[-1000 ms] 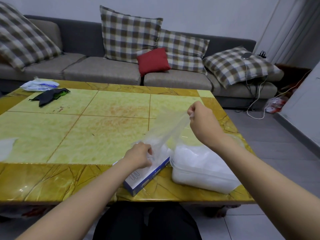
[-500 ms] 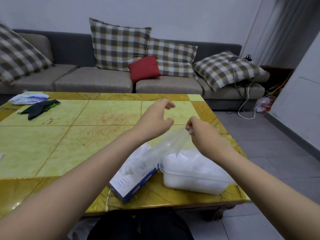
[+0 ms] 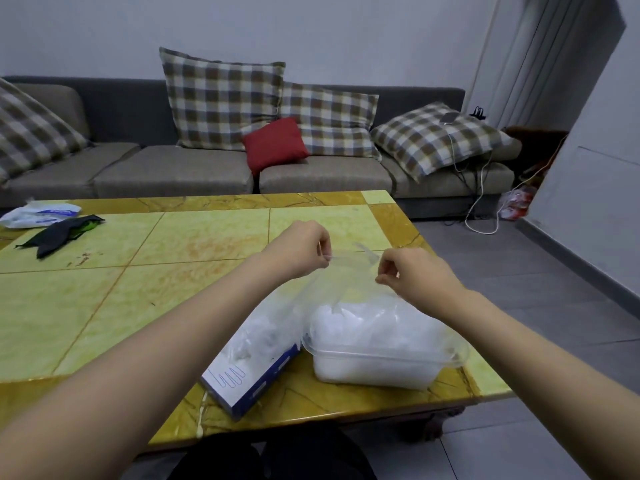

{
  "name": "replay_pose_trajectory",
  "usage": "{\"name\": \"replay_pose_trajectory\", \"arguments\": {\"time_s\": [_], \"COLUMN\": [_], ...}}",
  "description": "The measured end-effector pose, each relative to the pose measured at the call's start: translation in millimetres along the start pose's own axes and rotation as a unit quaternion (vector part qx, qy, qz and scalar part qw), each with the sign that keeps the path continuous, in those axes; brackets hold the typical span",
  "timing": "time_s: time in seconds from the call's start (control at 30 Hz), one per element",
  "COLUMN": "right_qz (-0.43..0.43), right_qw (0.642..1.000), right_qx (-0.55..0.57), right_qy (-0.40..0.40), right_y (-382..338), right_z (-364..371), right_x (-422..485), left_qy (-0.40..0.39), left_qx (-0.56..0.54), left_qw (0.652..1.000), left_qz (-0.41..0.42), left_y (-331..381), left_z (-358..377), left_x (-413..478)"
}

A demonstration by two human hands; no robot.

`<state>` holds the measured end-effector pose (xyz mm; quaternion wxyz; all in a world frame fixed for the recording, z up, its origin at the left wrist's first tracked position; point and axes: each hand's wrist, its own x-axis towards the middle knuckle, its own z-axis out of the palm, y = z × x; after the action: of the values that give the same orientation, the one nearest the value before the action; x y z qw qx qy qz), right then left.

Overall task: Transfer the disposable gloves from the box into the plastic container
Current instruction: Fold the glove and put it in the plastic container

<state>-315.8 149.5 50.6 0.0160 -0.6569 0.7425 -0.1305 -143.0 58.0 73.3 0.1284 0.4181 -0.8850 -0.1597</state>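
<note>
Pinching a clear disposable glove [image 3: 348,271] by its upper edge, the left hand [image 3: 298,249] and the right hand [image 3: 415,275] hold it stretched between them above the table [image 3: 138,271]. Each hand has thumb and forefinger closed tight on the film and its other fingers curled in. The left hand grips the end at 9 o'clock of the glove and the right hand the end at 3 o'clock. The rest of the film hangs down towards 6 o'clock, its lower part draped over the heap of white gloves [image 3: 374,320] that fills the plastic container [image 3: 381,353] past its rim. Whether the hanging film touches the heap I cannot tell for certain. The container stands near the table's front right corner, directly below the right hand. Just beside it at 9 o'clock lies the box [image 3: 235,379], white and blue with a glove outline printed on its side, set at a slant with its near corner at the table edge. Its top is open and crumpled gloves [image 3: 263,334] bulge out of it. Box and container look to touch at their near corners. Far off at 10 o'clock from the hands, a black cloth [image 3: 59,233] lies on the table with a white packet [image 3: 38,214] just behind it. Beyond the table at 12 o'clock stands a grey sofa [image 3: 173,171] with checked cushions [image 3: 221,102] and one red cushion [image 3: 275,143]
</note>
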Motion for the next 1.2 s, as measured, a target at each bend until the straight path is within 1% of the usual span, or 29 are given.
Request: {"name": "replay_pose_trajectory", "arguments": {"time_s": [0.07,0.1,0.17,0.23,0.27,0.33,0.43,0.5,0.57,0.63,0.7,0.77,0.83,0.87,0.9,0.97,1.0,1.03,1.1,1.17,1.2], "right_qz": [0.012,-0.005,-0.075,-0.134,-0.145,-0.133,-0.060,-0.026,-0.004,0.011,0.022,0.017,-0.021,-0.043,-0.062,-0.097,-0.106,-0.105,-0.088,-0.061,-0.049], "right_qw": [0.999,0.997,0.984,0.976,0.976,0.982,0.990,0.991,0.996,0.998,0.995,0.983,0.962,0.953,0.950,0.956,0.967,0.980,0.995,0.990,0.985], "right_qx": [-0.005,0.024,0.104,0.136,0.137,0.126,0.129,0.129,0.093,0.057,0.034,0.037,0.033,0.026,0.021,0.004,-0.006,-0.015,-0.036,-0.046,-0.037], "right_qy": [0.048,0.080,0.123,0.109,0.089,0.041,-0.009,-0.013,-0.003,0.029,0.091,0.181,0.272,0.299,0.306,0.276,0.233,0.170,0.012,-0.120,-0.163], "right_y": [3,1,-9,-23,-29,-35,-31,-23,-16,-9,-2,2,3,5,8,18,24,28,37,44,47], "right_z": [-3,-5,-11,-12,-11,-6,2,7,7,2,-6,-15,-18,-16,-13,1,11,20,39,53,58], "right_x": [1,1,-1,-4,-4,-2,7,13,16,18,20,20,16,14,12,4,0,-4,-9,-11,-11], "left_qy": [0.013,0.017,0.019,0.019,0.018,0.023,0.040,0.031,0.008,-0.007,0.011,0.071,0.153,0.182,0.195,0.175,0.148,0.112,0.027,-0.060,-0.100], "left_qx": [0.006,0.008,0.010,0.015,0.016,0.014,0.006,0.004,0.015,0.023,0.030,0.035,0.046,0.052,0.055,0.051,0.049,0.050,0.063,0.077,0.084], "left_qw": [1.000,1.000,1.000,1.000,0.999,0.999,0.999,0.999,1.000,1.000,0.999,0.997,0.986,0.979,0.975,0.978,0.983,0.989,0.995,0.994,0.991], "left_qz": [-0.003,-0.002,0.007,0.020,0.023,0.029,0.028,0.028,0.018,0.003,0.002,0.019,0.053,0.073,0.090,0.101,0.095,0.085,0.068,0.052,0.042], "left_y": [1,2,7,11,14,17,19,16,12,8,10,17,26,28,28,24,20,15,5,-2,-3], "left_z": [-2,-3,-3,-2,-1,0,0,-2,-3,-5,-7,-8,-6,-3,1,16,26,37,60,80,86], "left_x": [2,3,5,7,8,10,9,9,10,13,15,15,12,9,6,-1,-4,-8,-13,-15,-16]}}
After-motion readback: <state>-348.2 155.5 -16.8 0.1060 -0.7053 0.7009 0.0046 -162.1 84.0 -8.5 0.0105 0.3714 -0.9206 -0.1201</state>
